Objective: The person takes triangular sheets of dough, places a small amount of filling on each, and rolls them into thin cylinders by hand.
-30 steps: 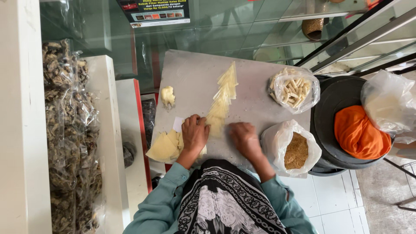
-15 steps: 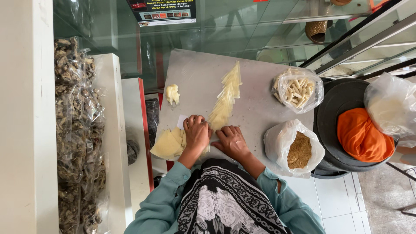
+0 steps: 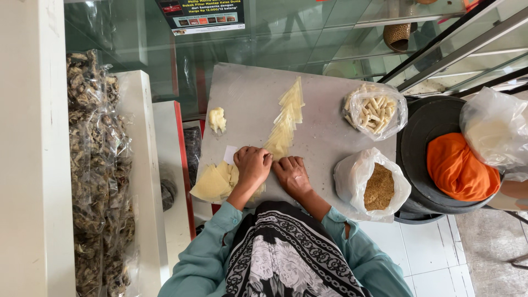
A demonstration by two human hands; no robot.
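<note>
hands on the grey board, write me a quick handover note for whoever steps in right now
Left hand: knuckles up, pressed on a pale yellow sheet at the near end of the fanned row of sheets; grip not visible.
Right hand: beside it, flat on the grey board.
Stack of sheets at the near left corner, dough lump further back.
Bag of brown filling and bag of finished rolls on the right.
Done: some rolls bagged. Left: the row and stack lie unrolled.

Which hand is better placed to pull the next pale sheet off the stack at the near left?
Left, probably. The left hand rests at the edge of the stack of pale sheets, touching it. The right hand lies farther off, on the grey board by the row of sheets.
</note>
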